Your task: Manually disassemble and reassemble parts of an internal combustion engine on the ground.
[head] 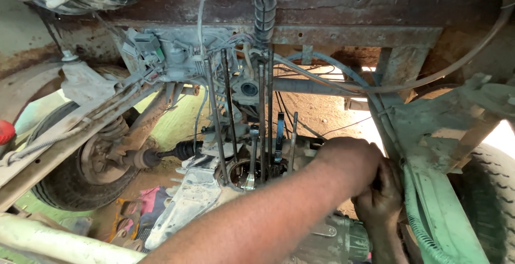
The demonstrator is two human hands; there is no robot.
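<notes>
My left hand (351, 162) reaches in from the lower left, its forearm crossing over a stripped engine block (198, 199). My right hand (382, 198) comes up from below and meets it, fingers curled, against the block's right side. Whatever the two hands grip there is hidden behind them. Several long bare studs (217, 119) rise from the block around an open cylinder bore (238, 170), in which a connecting rod (251, 174) stands. A greenish cylindrical unit (343, 241) sits under my forearm.
A rusty chassis beam (348, 6) runs overhead with a corrugated hose (263, 1) and grey wiring connectors (150, 47). A drive shaft (179, 150) leads left to a wheel (64, 189). A green frame member (445, 216) and a tyre (491, 199) close the right side.
</notes>
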